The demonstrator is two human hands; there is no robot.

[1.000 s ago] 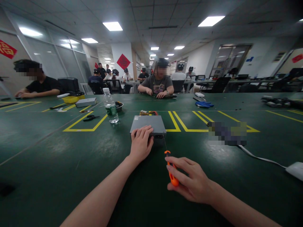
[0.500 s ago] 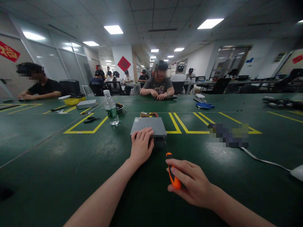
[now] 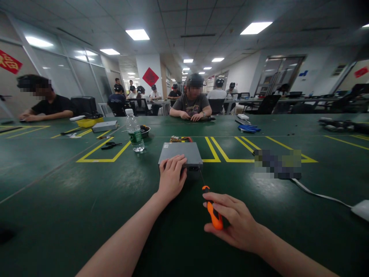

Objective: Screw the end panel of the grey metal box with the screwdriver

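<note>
A flat grey metal box (image 3: 180,151) lies on the green table (image 3: 63,200) just ahead of me, with coloured wires (image 3: 180,139) at its far end. My left hand (image 3: 172,177) rests on the box's near edge, fingers curled over it. My right hand (image 3: 232,221) is closed round the orange handle of a screwdriver (image 3: 213,212). The thin shaft of the screwdriver points toward the near right corner of the box.
A water bottle (image 3: 134,130) stands left of the box, beside black pliers (image 3: 111,145) inside yellow floor-tape marks. A white cable (image 3: 317,193) runs to a white device (image 3: 360,209) at the right. Blue gloves (image 3: 249,128) lie farther back. People sit across the table.
My right hand has shifted its hold on the screwdriver handle, turning it slightly; the handle sits a little lower and to the right. My left hand stays on the box.
</note>
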